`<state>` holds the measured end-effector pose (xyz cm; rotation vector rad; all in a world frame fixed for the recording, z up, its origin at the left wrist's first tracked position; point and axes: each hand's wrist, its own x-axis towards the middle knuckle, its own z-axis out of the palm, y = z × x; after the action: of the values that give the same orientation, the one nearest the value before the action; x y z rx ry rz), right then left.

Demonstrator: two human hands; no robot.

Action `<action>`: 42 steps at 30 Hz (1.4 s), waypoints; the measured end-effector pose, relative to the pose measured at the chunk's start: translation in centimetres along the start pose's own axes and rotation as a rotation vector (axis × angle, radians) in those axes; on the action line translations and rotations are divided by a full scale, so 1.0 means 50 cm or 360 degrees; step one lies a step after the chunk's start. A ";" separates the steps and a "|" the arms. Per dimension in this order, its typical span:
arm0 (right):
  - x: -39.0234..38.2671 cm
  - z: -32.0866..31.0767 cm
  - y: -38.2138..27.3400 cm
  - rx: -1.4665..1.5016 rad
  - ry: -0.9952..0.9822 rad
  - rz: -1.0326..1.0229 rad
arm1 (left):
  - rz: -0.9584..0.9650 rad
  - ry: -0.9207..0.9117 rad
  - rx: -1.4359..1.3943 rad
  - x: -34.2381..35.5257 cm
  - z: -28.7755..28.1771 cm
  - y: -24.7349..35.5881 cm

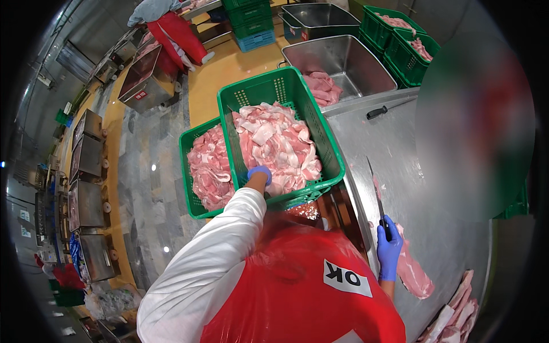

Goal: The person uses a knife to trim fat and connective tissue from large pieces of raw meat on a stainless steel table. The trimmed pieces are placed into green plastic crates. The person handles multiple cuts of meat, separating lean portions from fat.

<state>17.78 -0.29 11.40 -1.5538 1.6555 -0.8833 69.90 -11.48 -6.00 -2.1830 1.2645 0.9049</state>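
Right hand (389, 248), gloved: grasps a narrow-bladed knife (379, 201) by its handle, blade pointing away, beside a pork strip (416, 271), just inside the left edge of a steel table (377, 137). Left hand (260, 173), arm outstretched: reaches over the near rim of a green crate (330, 151) to meat trimmings (273, 136); cannot tell whether gripping. Room right of the blade, up to a black-handled rod (377, 112).

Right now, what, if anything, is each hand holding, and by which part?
The right hand grips a knife by its black handle. The left hand is at the green crate; whether it holds anything cannot be told.
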 end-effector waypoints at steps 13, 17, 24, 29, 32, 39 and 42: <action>0.066 0.076 0.015 0.0380 -0.0141 0.0042 | 0.0314 -0.0045 0.0078 0.132 0.046 -0.035; 0.086 0.076 -0.005 0.0319 -0.0212 -0.0009 | 0.0603 -0.0065 0.0607 0.118 0.015 -0.060; 0.115 0.086 -0.025 0.0078 -0.0270 -0.0321 | 0.0835 0.0453 -0.0178 -0.110 -0.165 -0.051; 0.137 0.089 -0.150 -0.0260 -0.0462 -0.0677 | 0.1024 0.0648 -0.0564 -0.276 -0.296 -0.064; 0.160 0.125 -0.174 -0.0259 -0.0575 -0.0726 | 0.0937 0.0608 -0.0670 -0.396 -0.371 -0.053; 0.192 0.157 -0.283 0.0403 -0.1220 -0.0166 | 0.1152 0.0694 -0.0386 -0.516 -0.476 -0.046; 0.196 0.163 -0.326 0.0518 -0.1411 -0.0048 | 0.1241 0.0769 -0.0245 -0.529 -0.493 -0.039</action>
<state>32.88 -11.10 20.56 -1.4283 0.8079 -0.3439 69.72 -11.63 30.20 -2.0929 2.4519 0.7615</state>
